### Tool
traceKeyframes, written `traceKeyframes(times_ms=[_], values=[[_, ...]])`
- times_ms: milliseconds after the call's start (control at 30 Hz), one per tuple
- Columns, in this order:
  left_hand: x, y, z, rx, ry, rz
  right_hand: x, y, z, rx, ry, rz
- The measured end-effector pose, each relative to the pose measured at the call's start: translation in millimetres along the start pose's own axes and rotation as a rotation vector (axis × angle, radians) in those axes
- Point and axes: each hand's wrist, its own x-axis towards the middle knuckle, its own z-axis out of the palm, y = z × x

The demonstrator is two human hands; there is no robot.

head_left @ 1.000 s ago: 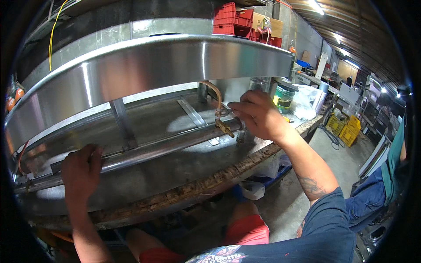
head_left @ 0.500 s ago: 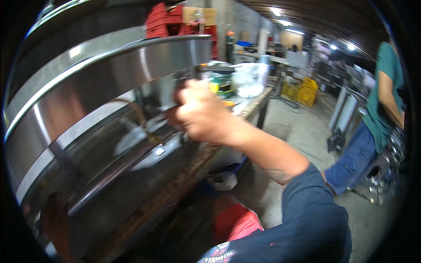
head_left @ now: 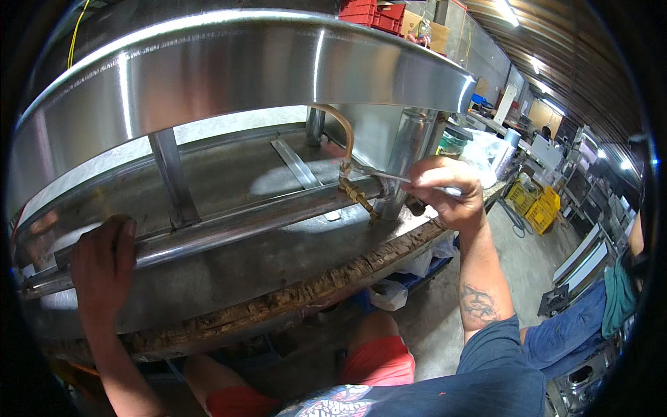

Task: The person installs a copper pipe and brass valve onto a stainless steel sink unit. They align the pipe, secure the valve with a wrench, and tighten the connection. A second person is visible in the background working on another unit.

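Note:
My right hand (head_left: 448,189) is closed around a slim metal wrench (head_left: 389,175). Its far end meets a brass fitting (head_left: 345,170), from which a copper tube (head_left: 344,128) curves up beneath a broad stainless-steel panel (head_left: 229,66). Below that joint, a brass valve-like piece (head_left: 358,197) slants down in front of a long steel pipe (head_left: 229,231). At the left, my left hand (head_left: 104,267) grips this pipe, its fingers bent over the top; the thumb is hidden.
A worn wooden edge (head_left: 278,302) runs along the front of the bench. Steel legs (head_left: 170,177) stand under the panel. To the right, yellow crates (head_left: 535,205) sit on the floor, and another person (head_left: 577,313) is close by. Red crates (head_left: 372,15) are stacked behind.
The view has swung, bringing more of the frame and my left hand into sight. My right hand, blurred before, now holds the wrench plainly at the brass fitting.

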Motion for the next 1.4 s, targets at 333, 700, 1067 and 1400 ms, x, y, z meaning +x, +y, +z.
traceKeyframes(times_ms=[333, 700, 1067, 1400], values=[[2, 0, 2, 0.01, -0.029, -0.044, -4, 22, 0, 0.338, 0.03, 0.222], [2, -2, 0, 0.024, -0.095, -0.077, -5, 26, 12, 0.242, 0.067, 0.284], [3, 7, -3, 0.024, -0.075, -0.094, 107, -69, 98, -0.804, -0.417, -0.32], [1, 1, -1, 0.039, -0.011, -0.029, 4, -20, 3, 0.579, 0.135, 0.366]])
